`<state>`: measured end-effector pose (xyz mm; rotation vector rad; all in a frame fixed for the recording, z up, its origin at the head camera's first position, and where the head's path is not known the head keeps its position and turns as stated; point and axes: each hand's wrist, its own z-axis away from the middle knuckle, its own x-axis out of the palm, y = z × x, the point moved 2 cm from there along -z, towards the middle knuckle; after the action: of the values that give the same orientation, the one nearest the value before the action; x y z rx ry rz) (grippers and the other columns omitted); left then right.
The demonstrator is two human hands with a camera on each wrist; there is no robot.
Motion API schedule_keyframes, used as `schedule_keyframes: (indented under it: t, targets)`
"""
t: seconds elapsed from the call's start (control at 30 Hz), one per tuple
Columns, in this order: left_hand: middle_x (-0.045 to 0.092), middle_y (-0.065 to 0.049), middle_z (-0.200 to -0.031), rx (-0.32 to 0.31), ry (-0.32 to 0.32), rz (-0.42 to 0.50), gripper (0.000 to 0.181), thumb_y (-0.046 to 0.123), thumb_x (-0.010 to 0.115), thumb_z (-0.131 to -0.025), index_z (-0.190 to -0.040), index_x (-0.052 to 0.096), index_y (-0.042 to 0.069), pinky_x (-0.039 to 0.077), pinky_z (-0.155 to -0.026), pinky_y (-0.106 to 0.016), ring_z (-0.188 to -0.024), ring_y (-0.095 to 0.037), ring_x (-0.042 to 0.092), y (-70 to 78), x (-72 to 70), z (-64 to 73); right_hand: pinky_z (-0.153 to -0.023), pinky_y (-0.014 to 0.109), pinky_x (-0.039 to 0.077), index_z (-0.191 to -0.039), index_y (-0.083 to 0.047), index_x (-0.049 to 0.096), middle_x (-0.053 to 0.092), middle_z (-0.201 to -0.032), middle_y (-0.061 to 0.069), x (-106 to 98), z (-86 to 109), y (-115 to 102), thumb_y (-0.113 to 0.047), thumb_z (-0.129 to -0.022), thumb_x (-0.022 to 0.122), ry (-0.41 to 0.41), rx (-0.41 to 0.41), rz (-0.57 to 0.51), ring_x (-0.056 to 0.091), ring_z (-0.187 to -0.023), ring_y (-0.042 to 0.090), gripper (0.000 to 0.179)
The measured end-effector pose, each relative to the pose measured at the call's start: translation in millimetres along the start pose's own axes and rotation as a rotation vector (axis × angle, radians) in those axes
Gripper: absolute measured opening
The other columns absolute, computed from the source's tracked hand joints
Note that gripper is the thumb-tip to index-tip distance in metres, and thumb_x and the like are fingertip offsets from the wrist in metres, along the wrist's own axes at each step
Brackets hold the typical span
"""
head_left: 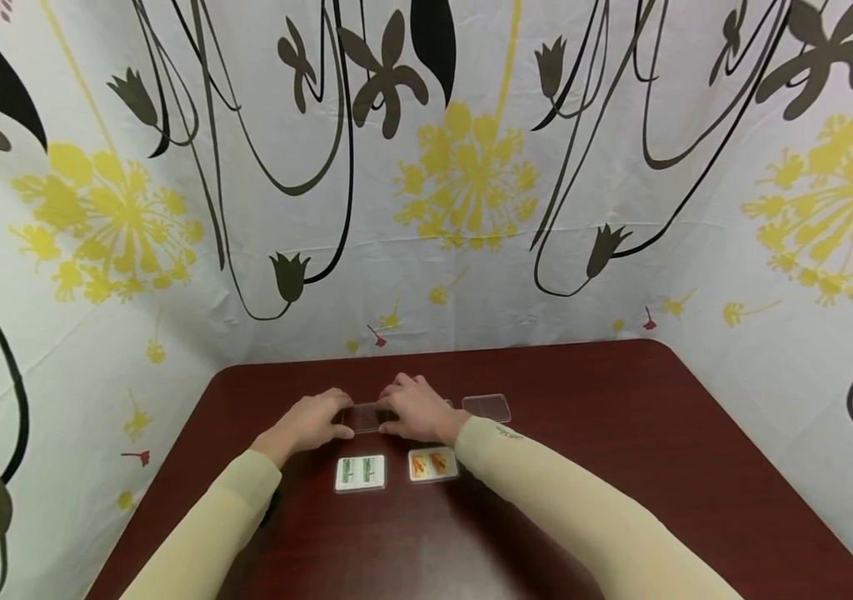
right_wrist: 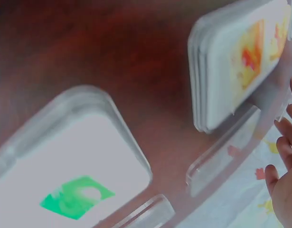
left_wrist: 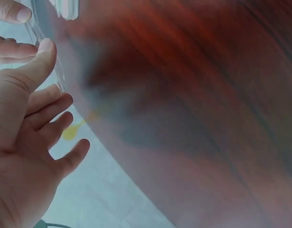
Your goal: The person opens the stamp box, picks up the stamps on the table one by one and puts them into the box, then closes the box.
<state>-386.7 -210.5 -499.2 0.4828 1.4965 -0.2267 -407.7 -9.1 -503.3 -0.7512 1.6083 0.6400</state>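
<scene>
A clear, shallow plastic piece, a case half or lid [head_left: 366, 417], lies between my two hands at the far middle of the table. My left hand [head_left: 311, 422] pinches its left end; in the left wrist view the thumb [left_wrist: 41, 59] presses the clear edge [left_wrist: 60, 76], with the other fingers loosely bent. At its right end my right hand [head_left: 417, 409] grips it with thumb and fingers. Nearer stand a white card stack with green print [head_left: 361, 472] and one with orange pictures [head_left: 432, 464]. The right wrist view shows another stack with a green picture [right_wrist: 77, 197].
Another clear case piece [head_left: 486, 407] lies right of my right hand. Clear pieces [right_wrist: 224, 152] also show beyond the stacks in the right wrist view. The dark red table [head_left: 366, 550] ends at a flower-patterned cloth [head_left: 456, 292] behind and at both sides.
</scene>
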Motion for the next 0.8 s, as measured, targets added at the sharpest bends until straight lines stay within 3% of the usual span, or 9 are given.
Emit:
schedule_keyframes:
  t: [0.13,0.47,0.8]
  targets:
    - [0.049,0.001,-0.120,0.015,0.017,-0.016,0.048,0.042,0.068,-0.079,-0.117,0.058,0.014,0.044,-0.080,-0.036,-0.098,-0.014,0.051,-0.2,-5.9,5.4,-0.078,0.036,0.036,-0.117,-0.026,0.062,0.057,-0.113,-0.008,-7,1.4,-1,-0.051,-0.083,0.058,0.034,-0.061,0.004,0.042,-0.100,0.013,0.043]
    - [0.052,0.000,-0.114,0.145,0.058,-0.124,0.051,0.046,0.067,-0.078,-0.115,0.058,0.011,0.043,-0.082,-0.040,-0.103,-0.014,0.047,16.2,-21.0,24.8,-0.074,0.031,0.034,-0.115,-0.025,0.064,0.056,-0.109,-0.008,-21,17.4,-8,-0.054,-0.082,0.056,0.108,-0.172,-0.005,0.040,-0.098,0.011,0.045]
    - [0.052,-0.001,-0.114,0.209,0.045,-0.119,0.051,0.046,0.067,-0.078,-0.114,0.058,0.012,0.043,-0.079,-0.044,-0.105,-0.017,0.048,29.6,-18.3,53.0,-0.070,0.028,0.033,-0.109,-0.027,0.066,0.056,-0.104,-0.012,-17,34.4,-25,-0.056,-0.078,0.060,0.132,-0.196,-0.057,0.039,-0.093,0.007,0.042]
